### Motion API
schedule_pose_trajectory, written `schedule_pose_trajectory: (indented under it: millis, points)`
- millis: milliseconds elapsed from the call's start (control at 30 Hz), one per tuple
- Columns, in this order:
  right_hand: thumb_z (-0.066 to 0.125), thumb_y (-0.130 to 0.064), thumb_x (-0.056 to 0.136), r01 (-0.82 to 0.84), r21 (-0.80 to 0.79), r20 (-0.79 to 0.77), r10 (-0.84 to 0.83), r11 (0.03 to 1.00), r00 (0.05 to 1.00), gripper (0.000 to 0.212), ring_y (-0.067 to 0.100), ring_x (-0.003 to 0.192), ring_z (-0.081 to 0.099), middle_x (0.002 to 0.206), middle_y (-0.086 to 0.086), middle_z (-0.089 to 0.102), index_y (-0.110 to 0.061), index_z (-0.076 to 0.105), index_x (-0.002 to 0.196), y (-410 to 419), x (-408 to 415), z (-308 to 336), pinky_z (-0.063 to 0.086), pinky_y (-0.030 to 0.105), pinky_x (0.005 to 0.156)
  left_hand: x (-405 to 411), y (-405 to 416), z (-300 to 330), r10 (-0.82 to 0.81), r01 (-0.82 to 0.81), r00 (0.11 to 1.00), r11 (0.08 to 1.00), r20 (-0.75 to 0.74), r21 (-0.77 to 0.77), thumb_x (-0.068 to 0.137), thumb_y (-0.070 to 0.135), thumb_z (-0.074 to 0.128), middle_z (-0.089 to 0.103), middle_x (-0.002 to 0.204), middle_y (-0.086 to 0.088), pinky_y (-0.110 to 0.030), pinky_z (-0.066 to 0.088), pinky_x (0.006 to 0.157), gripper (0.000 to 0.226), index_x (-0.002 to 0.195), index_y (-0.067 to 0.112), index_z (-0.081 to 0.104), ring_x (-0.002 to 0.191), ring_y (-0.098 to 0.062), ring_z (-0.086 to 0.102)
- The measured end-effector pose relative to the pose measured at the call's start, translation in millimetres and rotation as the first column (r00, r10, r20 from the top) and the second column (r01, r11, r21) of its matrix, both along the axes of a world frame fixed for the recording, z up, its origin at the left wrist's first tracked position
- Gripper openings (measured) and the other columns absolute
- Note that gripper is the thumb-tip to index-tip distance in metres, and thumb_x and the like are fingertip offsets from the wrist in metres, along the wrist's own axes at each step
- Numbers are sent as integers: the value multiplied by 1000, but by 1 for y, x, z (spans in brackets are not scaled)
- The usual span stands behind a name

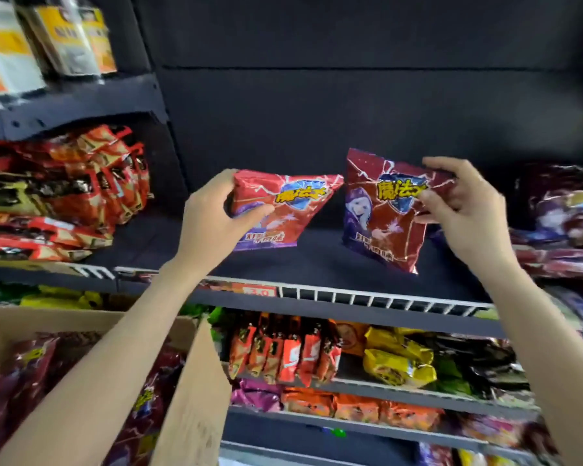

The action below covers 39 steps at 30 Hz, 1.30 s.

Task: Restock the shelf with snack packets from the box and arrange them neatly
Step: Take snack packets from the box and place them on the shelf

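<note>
Hands hold one snack packet each over the dark shelf (317, 264) at mid-frame. Left hand (212, 213) has its grip closed on the left edge of a red packet (276, 210), thumb on the front and fingers behind; this packet is tilted, its lower edge near the shelf. Right hand (465, 210) has its grip closed on the upper right corner of a darker red packet (381, 213), which stands nearly upright with its bottom touching or just above the shelf; which of the two cannot be told. Both packets are apart, a narrow gap between their near corners. Box (189, 391) sits at lower left of the frame, open, with more red packets (17, 375) inside. Similar packets lie stacked at the right edge (559, 227). Orange-red packs (81, 193) fill the shelf's left part. Lower shelves at bottom centre carry orange and yellow snacks (398, 358).
</note>
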State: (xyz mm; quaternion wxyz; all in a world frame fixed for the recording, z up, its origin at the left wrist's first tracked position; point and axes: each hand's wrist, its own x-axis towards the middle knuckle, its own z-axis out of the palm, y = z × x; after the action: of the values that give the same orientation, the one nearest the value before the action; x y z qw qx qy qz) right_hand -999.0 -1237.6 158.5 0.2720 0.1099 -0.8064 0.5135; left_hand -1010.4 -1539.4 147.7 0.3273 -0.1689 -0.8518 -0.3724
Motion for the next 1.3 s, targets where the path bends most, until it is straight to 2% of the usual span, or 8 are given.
schedule_pose_trajectory:
  millis: [200, 534, 700, 800, 867, 1001, 1101, 1301]
  points:
    - [55, -1, 92, 92, -107, 18, -90, 990, 996, 29, 12, 76, 63, 85, 4, 59, -29, 61, 100, 104, -32, 18, 58, 39, 76, -55, 99, -9, -19, 20, 1000, 1000, -21, 22, 79, 28, 75, 62, 98, 7, -22, 48, 79, 35, 103, 8, 61, 89, -6, 58]
    - [49, 14, 85, 112, -257, 251, -46, 960, 967, 31, 24, 84, 59, 84, 10, 54, -15, 56, 75, 180, -79, 10, 56, 40, 84, -155, 189, -32, -76, 69, 994, 994, 76, 85, 79, 22, 73, 68, 96, -3, -32, 51, 78, 27, 100, 8, 65, 88, -19, 64]
    - [53, 8, 82, 187, 37, 489, -181, 982, 853, 27, 26, 87, 62, 95, 14, 63, -17, 59, 72, 201, -102, -15, 55, 34, 85, -188, 245, -47, -235, 232, 967, 972, 100, 40, 77, 21, 74, 68, 91, 2, -36, 51, 76, 21, 94, 16, 62, 85, -18, 64]
    - [58, 5, 76, 150, 591, 322, -402, 793, 857, 26, 21, 84, 61, 89, 1, 65, -21, 63, 76, 215, -97, -22, 49, 23, 72, -197, 276, -59, -306, 308, 943, 951, 131, 7, 80, 23, 72, 68, 91, 5, -34, 51, 75, 19, 95, 17, 62, 83, -15, 65]
    - [57, 4, 77, 132, 781, 247, -495, 610, 833, 29, 22, 86, 60, 95, -2, 62, -22, 66, 87, 218, -92, -25, 48, 29, 68, -203, 295, -67, -343, 349, 928, 937, 149, -22, 81, 25, 70, 68, 95, 6, -30, 49, 75, 20, 98, 17, 63, 85, -13, 64]
    - [56, -4, 84, 136, 893, 156, -579, 429, 800, 29, 24, 93, 60, 107, 0, 61, -26, 63, 101, 212, -91, -30, 47, 31, 68, -213, 320, -78, -362, 393, 884, 918, 296, -53, 87, 31, 63, 66, 103, 8, -24, 45, 79, 21, 105, 21, 62, 92, -10, 61]
    - [54, -23, 93, 89, 922, 141, -542, 376, 829, 15, 24, 90, 62, 102, -1, 65, -28, 61, 104, 207, -91, -27, 46, 31, 68, -213, 325, -85, -474, 526, 748, 850, 464, 20, 92, 37, 56, 63, 111, 10, -17, 43, 82, 26, 114, 26, 61, 100, -7, 58]
    - [49, -3, 90, 180, 981, -100, -587, 78, 803, 21, 20, 61, 49, 77, -4, 59, -24, 53, 91, 205, -91, -26, 37, 28, 54, -206, 322, -92, -593, 672, 649, 741, 477, 8, 96, 35, 50, 58, 122, 10, -16, 38, 93, 30, 123, 26, 59, 113, -4, 52]
